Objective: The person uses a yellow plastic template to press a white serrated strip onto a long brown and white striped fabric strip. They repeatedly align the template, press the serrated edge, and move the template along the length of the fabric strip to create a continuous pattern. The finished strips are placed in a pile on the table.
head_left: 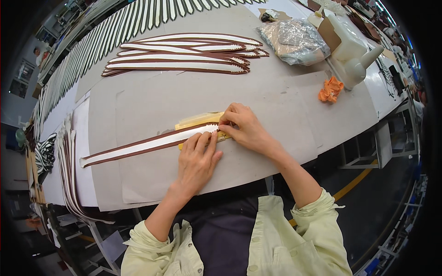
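The long, flat white strip with brown edges (147,145) lies across the yellow flat block (195,120) on the grey tabletop (276,110). The left hand (197,160), unclenched, rests extended fingers on it; the right hand (245,127) pinches its right end.

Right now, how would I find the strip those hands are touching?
Find the big grey table, then its side nearest the person. A long white strip with brown edges slants there, partly over yellow material. Unlike the similar strips piled farther back, it lies alone, left hand and right hand at its jagged right end.
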A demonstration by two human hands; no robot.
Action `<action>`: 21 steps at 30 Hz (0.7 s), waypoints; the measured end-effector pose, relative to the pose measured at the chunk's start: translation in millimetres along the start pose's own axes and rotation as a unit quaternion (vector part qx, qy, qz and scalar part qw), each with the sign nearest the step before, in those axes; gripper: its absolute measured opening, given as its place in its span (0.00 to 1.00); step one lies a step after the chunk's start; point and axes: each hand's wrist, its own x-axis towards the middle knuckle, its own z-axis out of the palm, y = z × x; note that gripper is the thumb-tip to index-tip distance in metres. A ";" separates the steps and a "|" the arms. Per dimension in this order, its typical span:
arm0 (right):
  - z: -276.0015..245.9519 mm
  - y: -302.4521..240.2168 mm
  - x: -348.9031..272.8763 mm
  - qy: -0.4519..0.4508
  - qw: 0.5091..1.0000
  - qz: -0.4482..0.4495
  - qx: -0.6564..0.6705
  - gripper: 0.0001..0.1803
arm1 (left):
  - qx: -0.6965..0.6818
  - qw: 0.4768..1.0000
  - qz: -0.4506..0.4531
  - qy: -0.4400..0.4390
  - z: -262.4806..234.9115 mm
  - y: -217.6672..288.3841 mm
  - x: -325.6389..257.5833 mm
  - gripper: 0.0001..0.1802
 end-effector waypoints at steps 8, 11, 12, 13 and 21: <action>4.6 -1.7 6.4 -0.003 0.999 0.043 0.000 0.03 | -0.005 1.000 -0.007 -0.013 3.6 -3.3 4.7 0.28; 6.4 -0.7 5.9 0.006 0.999 0.035 -0.014 0.03 | -0.009 1.000 -0.005 0.003 4.8 -0.1 5.6 0.26; 5.5 -1.8 6.5 0.013 0.999 0.030 -0.019 0.03 | -0.008 1.000 -0.002 0.006 1.2 2.1 8.4 0.26; 6.5 -3.2 6.3 0.017 0.999 0.025 -0.022 0.03 | -0.006 1.000 -0.002 0.008 -1.4 3.4 8.7 0.25; -8.5 -7.8 -28.5 0.048 0.997 -0.031 -0.051 0.14 | 0.024 1.000 0.011 0.003 6.0 -1.1 13.2 0.24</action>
